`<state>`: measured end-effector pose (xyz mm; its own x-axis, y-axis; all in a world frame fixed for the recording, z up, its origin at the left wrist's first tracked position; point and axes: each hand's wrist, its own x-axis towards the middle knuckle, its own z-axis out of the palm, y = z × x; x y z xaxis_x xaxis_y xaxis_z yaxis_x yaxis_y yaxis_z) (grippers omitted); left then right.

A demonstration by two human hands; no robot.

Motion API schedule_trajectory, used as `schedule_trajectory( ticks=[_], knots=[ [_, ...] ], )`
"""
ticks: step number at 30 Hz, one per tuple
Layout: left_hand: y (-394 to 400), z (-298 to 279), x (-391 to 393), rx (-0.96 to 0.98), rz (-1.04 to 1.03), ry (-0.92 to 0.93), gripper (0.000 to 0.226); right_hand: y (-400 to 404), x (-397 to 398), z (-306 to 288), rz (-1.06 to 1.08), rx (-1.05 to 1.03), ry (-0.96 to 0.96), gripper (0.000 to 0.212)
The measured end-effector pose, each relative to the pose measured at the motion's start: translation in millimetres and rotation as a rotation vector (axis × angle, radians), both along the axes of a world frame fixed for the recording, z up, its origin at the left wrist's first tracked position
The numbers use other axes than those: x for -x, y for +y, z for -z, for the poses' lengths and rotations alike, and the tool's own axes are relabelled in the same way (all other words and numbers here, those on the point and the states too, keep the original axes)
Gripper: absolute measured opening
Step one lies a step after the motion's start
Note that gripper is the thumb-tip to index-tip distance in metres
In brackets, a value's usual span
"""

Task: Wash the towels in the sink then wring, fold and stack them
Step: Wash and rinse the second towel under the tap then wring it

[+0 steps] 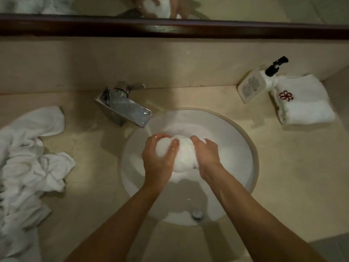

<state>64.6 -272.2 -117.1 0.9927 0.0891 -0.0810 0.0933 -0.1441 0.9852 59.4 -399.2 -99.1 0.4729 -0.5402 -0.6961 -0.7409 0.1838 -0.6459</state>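
**Towel balled up over the sink**

Both hands are squeezing one white towel (181, 154) into a wet, shiny lump above the sink (236, 148). Left hand (158, 159) curls round its left side, right hand (205, 156) clamps the right. More crumpled towels (28, 157) sit on the counter (283, 167) at left, and a folded towel (302, 103) at right.

Both hands' fingers (174, 146) grip a bunched wet towel (184, 156) over the sink (236, 148).

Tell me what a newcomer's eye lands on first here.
Both hands, left hand and right hand, grip a balled wet towel over the round sink. A crumpled towel pile sprawls on the counter's left; a folded towel sits right.
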Motion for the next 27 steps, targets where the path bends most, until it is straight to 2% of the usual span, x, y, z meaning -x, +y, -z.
schedule_trajectory(
  ticks=[2,4,6,9,11,13,15,18,20,23,25,27],
  knots=[
    [-11,5,-5,0.141,-0.215,0.224,0.015,10,-3,1,0.004,0.177,-0.019,0.022],
    [-14,9,-15,0.237,-0.296,0.363,0.011,15,-7,1,-0.062,0.31,-0.028,0.025],
    [-14,11,-23,0.348,-0.315,0.494,0.012,15,-11,1,-0.153,0.398,-0.041,0.028],
    [-13,28,-31,0.373,-0.254,0.741,0.017,13,-19,3,-0.297,0.49,-0.048,0.026],
    [-14,40,-31,0.53,-0.224,0.89,0.026,13,-23,5,-0.399,0.574,-0.051,0.026],
    [-13,47,-29,0.606,-0.282,0.97,0.031,16,-24,6,-0.487,0.669,-0.063,0.025],
    [-10,48,-30,0.604,-0.344,0.964,0.023,18,-25,8,-0.535,0.683,-0.061,0.025],
    [-8,39,-25,0.538,-0.476,0.767,0.012,15,-22,13,-0.551,0.566,0.01,0.033],
    [-7,28,-13,0.551,-0.474,0.612,0.011,12,-14,17,-0.369,0.327,-0.03,0.038],
    [0,14,1,0.487,-0.285,0.462,0.02,9,1,19,0.029,-0.207,-0.101,0.032],
    [6,14,-1,0.407,-0.157,0.425,0.014,9,4,25,0.102,-0.26,-0.108,0.032],
    [10,20,-11,0.398,-0.13,0.487,0.01,16,-2,28,0.146,-0.151,-0.135,0.026]
  ],
)
